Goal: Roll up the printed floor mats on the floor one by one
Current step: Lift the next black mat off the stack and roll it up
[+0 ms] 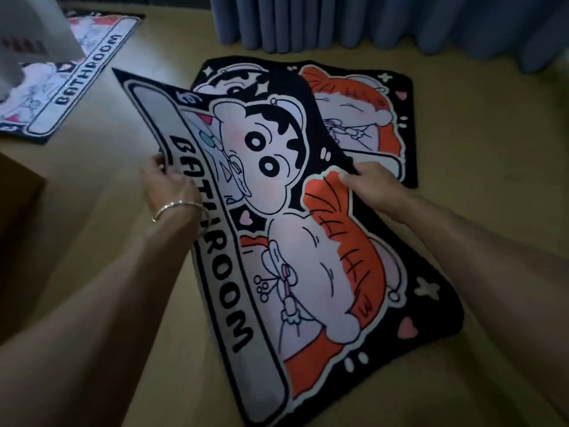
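Cut off, nearest: the held mat (308,272) runs out of sight at 6 o'clock, so its near corner cannot be seen; both forearms leave the frame low down too.
Hidden at the hands: the left hand (167,186) has its fingertips tucked behind the mat's edge, out of view.
Hidden, middle: the second mat (363,118) at 1 o'clock shows only its far part; the rest lies under the raised mat.
Hidden, far: the third mat (80,84) at 10 o'clock is partly covered by a white object (30,35) that I cannot identify. The room is dim and the far print is blurred.
Around, near to far: tan floor (123,303); a brown box (15,217) at 9 o'clock, cut by the left edge; a blue curtain (338,23) at 12 o'clock, hanging to the floor just beyond the second mat.
Left hand: grasps the held mat's left edge at the lettered strip; a thin bracelet (178,208) sits on the wrist.
Right hand: the right hand (375,192) pinches the mat's right edge, thumb on the printed face.
Where the mat is: centre of the floor, near end lying flat, far end lifted and bowed, its far corner pointing to 11 o'clock above the second mat.
How it looks: unrolled; black border, a cartoon child with thick brows, orange striped shapes, pink hearts, pale sparkles, and a pale strip reading BATHROOM along its left side.
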Tool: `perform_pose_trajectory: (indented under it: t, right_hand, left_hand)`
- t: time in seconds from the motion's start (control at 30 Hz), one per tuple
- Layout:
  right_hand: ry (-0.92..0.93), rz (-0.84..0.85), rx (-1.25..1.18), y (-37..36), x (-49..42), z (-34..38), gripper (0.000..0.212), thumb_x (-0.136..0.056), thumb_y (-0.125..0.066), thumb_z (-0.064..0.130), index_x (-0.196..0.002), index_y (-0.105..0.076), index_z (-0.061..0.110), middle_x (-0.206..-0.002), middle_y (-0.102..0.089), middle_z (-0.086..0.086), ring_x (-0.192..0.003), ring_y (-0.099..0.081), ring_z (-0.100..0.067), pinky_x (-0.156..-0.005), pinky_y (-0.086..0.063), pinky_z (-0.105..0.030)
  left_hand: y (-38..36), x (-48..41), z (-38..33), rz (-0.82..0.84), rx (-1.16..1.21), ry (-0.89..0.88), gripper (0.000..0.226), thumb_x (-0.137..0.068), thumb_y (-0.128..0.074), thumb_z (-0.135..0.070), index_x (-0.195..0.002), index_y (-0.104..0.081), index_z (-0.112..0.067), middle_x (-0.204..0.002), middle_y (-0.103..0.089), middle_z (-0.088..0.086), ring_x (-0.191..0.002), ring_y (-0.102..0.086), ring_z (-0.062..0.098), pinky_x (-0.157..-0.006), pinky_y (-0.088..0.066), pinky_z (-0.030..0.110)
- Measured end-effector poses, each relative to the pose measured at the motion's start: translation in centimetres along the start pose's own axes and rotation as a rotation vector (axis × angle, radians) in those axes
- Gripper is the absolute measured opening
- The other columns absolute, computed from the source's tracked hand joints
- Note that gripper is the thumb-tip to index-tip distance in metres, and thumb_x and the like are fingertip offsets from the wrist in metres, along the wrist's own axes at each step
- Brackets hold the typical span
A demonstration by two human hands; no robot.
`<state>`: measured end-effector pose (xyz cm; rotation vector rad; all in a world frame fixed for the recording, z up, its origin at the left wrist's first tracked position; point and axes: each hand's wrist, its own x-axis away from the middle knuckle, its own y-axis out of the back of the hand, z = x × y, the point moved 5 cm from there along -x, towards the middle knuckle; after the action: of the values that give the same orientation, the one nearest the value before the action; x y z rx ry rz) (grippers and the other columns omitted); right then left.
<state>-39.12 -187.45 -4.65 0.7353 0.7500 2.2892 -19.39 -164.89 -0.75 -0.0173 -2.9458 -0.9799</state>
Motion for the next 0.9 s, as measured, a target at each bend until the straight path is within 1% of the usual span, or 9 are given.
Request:
perform_pose_trajectory:
  t: [0.1, 0.17, 0.27, 0.33, 0.47, 0.6, 0.67, 0.77, 0.9]
  right_hand:
    - [-0.048, 0.028, -0.005, 0.1, 1.2, -2.1, 0.022, -0.097, -0.048, 0.027, -0.082, -0.061, 0.018, -0.088, -0.061, -0.001, -0.079, -0.055, -0.017, -0.063, -0.038, -0.026]
    - [-0.066, 0.023, 0.075, -0.2, 1.5, -3.9, 0.023, -0.095, -0.048, 0.025, -0.111, -0.062, 0.017, -0.109, -0.062, 0.000, -0.095, -0.056, -0.020, -0.078, -0.044, -0.029]
    - [-0.089, -0.087, 0.352, -0.9, 1.9, -5.8, 0.050, -0.088, -0.052, 0.029, -0.135, -0.043, 0.017, -0.132, -0.047, -0.013, -0.115, -0.047, -0.032, -0.096, -0.044, -0.042]
    - [-0.053, -0.100, 0.592, -2.2, 2.6, -5.2, 0.049, -0.088, -0.054, 0.025, -0.133, -0.042, 0.012, -0.132, -0.039, -0.016, -0.116, -0.043, -0.034, -0.094, -0.043, -0.041]
    - [0.105, 0.336, 0.744, -8.6, 5.0, -2.6, 0.028, -0.087, -0.058, 0.034, -0.108, -0.053, 0.016, -0.123, -0.044, -0.011, -0.100, -0.048, -0.027, -0.081, -0.045, -0.036]
    - [0.313, 0.644, 0.881, -14.0, 10.0, -0.9, 0.042, -0.085, -0.063, 0.041, -0.115, -0.052, 0.014, -0.117, -0.046, -0.009, -0.105, -0.049, -0.027, -0.076, -0.042, -0.035]
    - [0.421, 0.744, 0.913, -15.3, 13.3, -1.2, 0.051, -0.081, -0.067, 0.046, -0.118, -0.050, 0.015, -0.115, -0.045, -0.006, -0.101, -0.048, -0.024, -0.072, -0.038, -0.033]
    - [0.531, 0.826, 0.962, -16.4, 17.1, -2.8, 0.073, -0.072, -0.072, 0.055, -0.127, -0.042, 0.017, -0.116, -0.040, -0.003, -0.101, -0.038, -0.020, -0.080, -0.034, -0.034]
    - [0.582, 0.827, 0.928, -16.8, 17.8, -3.7, 0.058, -0.078, -0.068, 0.044, -0.124, -0.042, 0.020, -0.113, -0.037, -0.003, -0.100, -0.034, -0.020, -0.083, -0.034, -0.036]
  left_hand:
    - [-1.8, -1.2, -1.2, 0.069, 0.073, -0.029, 0.039, -0.092, -0.039, 0.000, -0.126, -0.052, -0.015, -0.118, -0.061, 0.004, -0.105, -0.057, 0.018, -0.079, -0.041, 0.017]
    - [-2.9, -1.1, -1.5, 0.139, 0.054, -0.058, 0.045, -0.091, -0.039, 0.003, -0.131, -0.047, -0.015, -0.119, -0.058, 0.003, -0.106, -0.056, 0.017, -0.084, -0.041, 0.017]
    - [-4.2, 0.7, -0.8, 0.249, -0.146, -0.161, 0.043, -0.092, -0.043, -0.003, -0.132, -0.049, -0.017, -0.126, -0.056, 0.006, -0.106, -0.056, 0.019, -0.090, -0.045, 0.024]
    - [-5.6, 3.0, 1.0, 0.485, -0.290, -0.263, 0.036, -0.094, -0.047, -0.009, -0.128, -0.054, -0.019, -0.125, -0.059, 0.005, -0.103, -0.058, 0.019, -0.090, -0.048, 0.029]
    - [-6.9, 8.7, 5.2, 0.972, -0.708, -0.655, 0.024, -0.094, -0.052, -0.026, -0.116, -0.060, -0.021, -0.114, -0.061, 0.002, -0.098, -0.060, 0.019, -0.085, -0.053, 0.035]
    - [-5.4, 14.0, 9.0, 1.230, -0.906, -0.894, 0.028, -0.092, -0.050, -0.037, -0.112, -0.053, -0.019, -0.113, -0.053, 0.003, -0.103, -0.055, 0.023, -0.082, -0.047, 0.034]
    - [-4.2, 16.3, 10.9, 1.304, -0.919, -0.946, 0.033, -0.092, -0.048, -0.043, -0.114, -0.051, -0.019, -0.113, -0.052, 0.004, -0.105, -0.053, 0.023, -0.081, -0.045, 0.034]
    - [-2.7, 18.7, 13.3, 1.375, -0.932, -0.991, 0.046, -0.088, -0.054, -0.049, -0.121, -0.046, -0.020, -0.118, -0.048, 0.003, -0.108, -0.047, 0.021, -0.087, -0.046, 0.037]
    - [-2.6, 19.4, 14.4, 1.409, -0.937, -1.023, 0.057, -0.080, -0.057, -0.061, -0.119, -0.048, -0.020, -0.115, -0.046, 0.002, -0.104, -0.044, 0.020, -0.082, -0.043, 0.036]
